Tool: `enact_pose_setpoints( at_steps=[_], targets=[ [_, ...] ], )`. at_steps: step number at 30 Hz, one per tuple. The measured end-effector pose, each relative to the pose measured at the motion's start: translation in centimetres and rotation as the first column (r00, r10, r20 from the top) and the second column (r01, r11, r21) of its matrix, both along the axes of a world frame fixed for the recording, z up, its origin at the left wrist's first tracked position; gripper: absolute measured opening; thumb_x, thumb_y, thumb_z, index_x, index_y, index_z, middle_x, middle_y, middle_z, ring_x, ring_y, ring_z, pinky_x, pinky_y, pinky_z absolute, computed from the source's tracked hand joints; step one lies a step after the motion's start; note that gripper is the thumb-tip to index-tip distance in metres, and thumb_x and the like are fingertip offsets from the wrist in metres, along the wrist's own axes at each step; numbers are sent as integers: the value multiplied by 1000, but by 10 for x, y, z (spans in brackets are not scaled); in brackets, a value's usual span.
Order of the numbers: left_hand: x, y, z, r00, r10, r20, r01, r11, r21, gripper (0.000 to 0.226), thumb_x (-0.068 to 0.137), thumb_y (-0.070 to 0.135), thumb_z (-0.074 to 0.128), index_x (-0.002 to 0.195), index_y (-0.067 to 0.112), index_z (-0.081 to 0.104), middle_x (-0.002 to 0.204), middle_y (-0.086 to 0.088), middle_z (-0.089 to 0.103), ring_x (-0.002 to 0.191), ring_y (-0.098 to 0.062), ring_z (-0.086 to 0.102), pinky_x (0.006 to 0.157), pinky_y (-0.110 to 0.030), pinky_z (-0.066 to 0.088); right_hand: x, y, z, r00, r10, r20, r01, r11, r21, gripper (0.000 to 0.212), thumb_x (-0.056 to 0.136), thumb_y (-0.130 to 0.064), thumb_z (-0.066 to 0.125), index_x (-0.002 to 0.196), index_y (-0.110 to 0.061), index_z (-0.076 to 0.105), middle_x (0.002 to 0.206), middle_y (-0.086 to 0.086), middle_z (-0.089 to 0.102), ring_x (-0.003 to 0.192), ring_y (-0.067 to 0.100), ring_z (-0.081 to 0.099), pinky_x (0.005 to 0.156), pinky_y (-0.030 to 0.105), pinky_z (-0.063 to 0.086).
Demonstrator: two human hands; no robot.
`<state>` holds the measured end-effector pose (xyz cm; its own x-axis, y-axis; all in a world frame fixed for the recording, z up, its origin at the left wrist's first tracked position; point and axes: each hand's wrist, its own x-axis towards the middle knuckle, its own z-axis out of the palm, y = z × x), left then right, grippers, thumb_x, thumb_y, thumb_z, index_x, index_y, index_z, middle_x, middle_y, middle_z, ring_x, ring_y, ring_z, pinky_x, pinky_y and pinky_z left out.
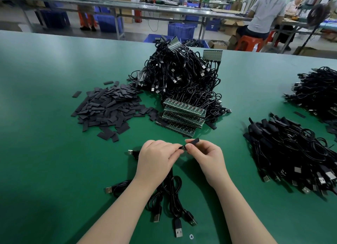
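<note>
Black sleeve (194,142), a short, flat, matte tube, sits just below the middle of the frame, pinched between thumb and forefinger of the right hand (209,158). Opposite it, the left hand (156,158) pinches the cable end (182,148) at the sleeve's mouth; whether it is inside I cannot tell. Glossy black cables (173,198) with rectangular metal USB plugs (178,230) trail under the wrists toward the lower edge, over the smooth green table (54,152). Left of centre lies a heap of loose sleeves (109,107); beside it are stacked green circuit strips (182,116), in front of a tangled cable pile (182,74).
</note>
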<state>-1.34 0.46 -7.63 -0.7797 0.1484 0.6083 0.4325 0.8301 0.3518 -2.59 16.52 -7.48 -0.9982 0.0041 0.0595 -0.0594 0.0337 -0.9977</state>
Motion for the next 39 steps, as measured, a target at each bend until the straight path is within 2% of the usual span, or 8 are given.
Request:
enact_pose_setpoints(
  at_steps=[5, 9, 12, 17, 24, 30, 39],
  targets=[
    [-1, 1, -1, 999, -3, -36, 3, 1000, 3, 21, 89, 38, 61, 89, 25, 77, 78, 13, 72, 73, -10, 65, 71, -29, 43, 0, 0, 1, 1000, 16, -14, -16, 1000, -9, 14, 85, -18, 77, 80, -30, 79, 89, -6, 77, 73, 4, 63, 69, 18, 51],
    [-1, -1, -1, 1000, 10, -30, -8, 999, 48, 13, 84, 34, 70, 92, 27, 78, 77, 14, 72, 73, -9, 65, 70, -30, 45, 2, -3, -1, 999, 21, -33, -20, 1000, 14, 13, 84, -17, 78, 81, -30, 80, 77, -3, 76, 67, 2, 61, 63, 14, 48],
    [-1, 0, -1, 1000, 22, -12, -21, 996, 88, 14, 79, 31, 73, 92, 27, 78, 76, 13, 72, 71, -9, 65, 71, -29, 45, 2, -3, 0, 1000, -3, -30, 3, 1000, -22, 15, 84, -14, 78, 79, -29, 80, 79, -3, 77, 68, 1, 65, 65, 13, 49],
    [-1, 0, 1, 999, 40, 19, -42, 992, 118, 11, 79, 29, 71, 88, 28, 77, 75, 13, 71, 71, -6, 64, 73, -24, 41, 4, -2, 1, 999, 3, -36, -3, 1000, 10, 20, 84, -16, 78, 78, -35, 79, 79, -5, 76, 68, 2, 63, 65, 14, 49],
    [0, 0, 0, 1000, 15, 14, -17, 991, 132, 12, 81, 29, 67, 85, 26, 77, 77, 13, 72, 73, -8, 66, 73, -31, 46, 3, -2, 1, 999, -5, -35, 6, 999, 31, 16, 82, -17, 80, 77, -31, 79, 76, -6, 75, 64, 3, 60, 62, 13, 48],
    [-1, 1, 0, 999, -3, -41, 8, 993, 121, 17, 84, 29, 62, 83, 23, 78, 72, 11, 71, 68, -10, 65, 69, -30, 46, 2, -2, -1, 999, -9, -48, 11, 999, 30, 16, 82, -15, 80, 76, -30, 78, 73, -7, 74, 62, 2, 58, 61, 13, 46],
    [-3, 2, 0, 987, -2, -160, 19, 995, 103, 11, 83, 24, 68, 82, 22, 79, 69, 11, 71, 65, -10, 65, 63, -31, 46, 2, -1, 0, 998, 2, -56, -1, 1000, 9, 12, 83, -13, 78, 81, -25, 78, 74, -6, 75, 64, 2, 60, 63, 13, 47]
  ],
)
